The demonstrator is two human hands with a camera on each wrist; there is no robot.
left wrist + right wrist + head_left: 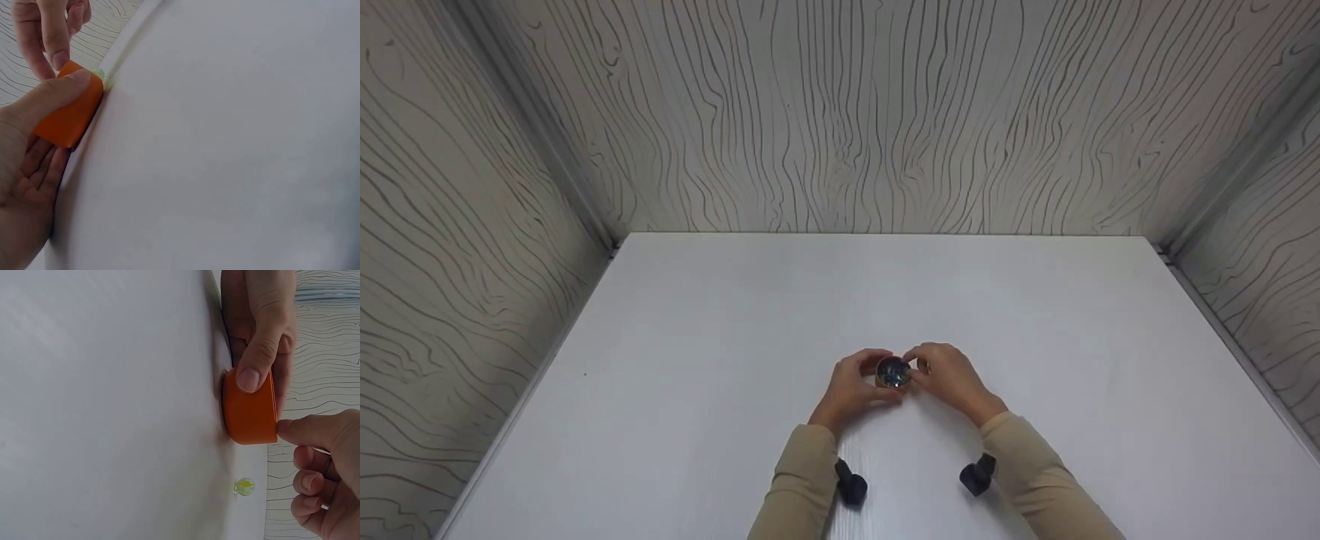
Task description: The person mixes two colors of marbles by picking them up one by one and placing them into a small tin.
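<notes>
My left hand [859, 386] grips a small orange cup [250, 413] on the white table, with the thumb on the near side and the fingers round the far side. Dark, shiny glassy pieces [893, 373] show inside the cup in the head view. At the cup's right rim is my right hand [949, 375], thumb and forefinger at the edge, other fingers curled. Whether it pinches anything is hidden. A clear glass marble with a yellow-green swirl [245, 486] lies on the table beside the cup, below the right hand.
The white table [720, 315] runs back to a wood-grain patterned wall [840, 127], with similar walls on both sides. A dark wrist camera [852, 487] sticks out from the left sleeve, another camera [976, 477] from the right sleeve.
</notes>
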